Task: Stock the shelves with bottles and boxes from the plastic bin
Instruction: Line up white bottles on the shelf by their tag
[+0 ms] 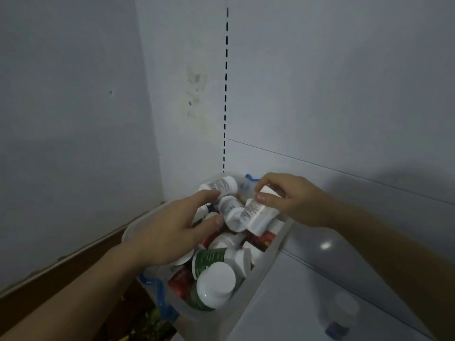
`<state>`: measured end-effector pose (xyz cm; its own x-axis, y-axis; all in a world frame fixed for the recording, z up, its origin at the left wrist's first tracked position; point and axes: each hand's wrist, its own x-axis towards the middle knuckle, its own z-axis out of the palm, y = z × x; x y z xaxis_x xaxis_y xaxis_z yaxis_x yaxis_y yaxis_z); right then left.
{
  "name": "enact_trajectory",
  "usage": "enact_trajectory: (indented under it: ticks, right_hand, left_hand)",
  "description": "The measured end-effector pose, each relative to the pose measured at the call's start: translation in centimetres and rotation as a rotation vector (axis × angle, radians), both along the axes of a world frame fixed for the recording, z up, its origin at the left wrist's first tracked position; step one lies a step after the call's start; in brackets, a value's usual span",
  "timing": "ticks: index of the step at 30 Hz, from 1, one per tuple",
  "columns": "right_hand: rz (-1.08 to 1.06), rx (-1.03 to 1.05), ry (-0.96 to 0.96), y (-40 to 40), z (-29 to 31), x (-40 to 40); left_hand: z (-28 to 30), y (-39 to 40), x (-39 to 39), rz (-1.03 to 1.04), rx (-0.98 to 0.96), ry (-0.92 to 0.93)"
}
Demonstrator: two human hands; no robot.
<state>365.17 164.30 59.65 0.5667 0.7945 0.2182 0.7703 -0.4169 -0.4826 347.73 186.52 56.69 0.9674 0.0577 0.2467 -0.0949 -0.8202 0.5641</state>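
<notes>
A clear plastic bin with blue handles sits low in the middle, filled with several white-capped bottles, some with green or red labels. My right hand grips a white bottle with a printed label at the bin's far right side, tilted, thumb across its top. My left hand reaches into the bin from the left, fingers spread and curving over another white bottle; I cannot tell whether they close on it. A green-labelled bottle lies nearer me.
A white shelf surface runs along the right, with a shelf back panel and a slotted upright behind. A pale wall stands left, brown floor below it. A faint bottle reflection shows on the shelf.
</notes>
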Motion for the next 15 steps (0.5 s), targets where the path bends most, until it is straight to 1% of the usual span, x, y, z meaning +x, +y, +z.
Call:
enact_trajectory:
  ticks: [2, 4, 5, 7, 9, 10, 11, 13, 14, 15]
  right_hand:
    - [0.036, 0.174, 0.02, 0.6, 1.0, -1.1]
    - [0.107, 0.267, 0.079, 1.9, 1.7, -2.6]
    - [0.151, 0.296, 0.13, 2.6, 1.9, -3.3]
    - [0.216, 0.343, 0.238, 3.8, 1.9, -4.1]
    - [0.161, 0.376, 0.284, 4.4, 1.5, -4.1]
    - [0.073, 0.348, 0.26, 4.6, 1.2, -3.6]
    - [-0.044, 0.255, 0.189, 4.8, 0.9, -3.0]
    - [-0.242, -0.068, 0.039, 5.3, -0.1, -2.0]
    - [-0.287, -0.204, 0.007, 5.8, -0.9, -1.8]
    - [-0.31, -0.281, -0.021, 6.3, -1.6, -1.8]
  left_hand:
    - [-0.1, -0.3, 0.2, -0.057, -0.144, -0.058]
    - [0.3, -0.9, 0.6, -0.154, -0.313, -0.084]
    - [0.5, -1.1, 0.7, -0.181, -0.361, -0.104]
    - [0.7, -1.3, 0.8, -0.175, -0.381, -0.171]
    - [0.7, -0.8, 0.7, -0.131, -0.36, -0.226]
    - [0.6, -0.4, 0.6, -0.092, -0.362, -0.249]
    - [0.6, 0.0, 0.5, -0.041, -0.401, -0.268]
    - [0.7, 0.6, 0.4, 0.056, -0.553, -0.28]
    - [0.6, 0.8, 0.4, 0.087, -0.611, -0.272]
    - [0.5, 1.0, 0.5, 0.108, -0.642, -0.257]
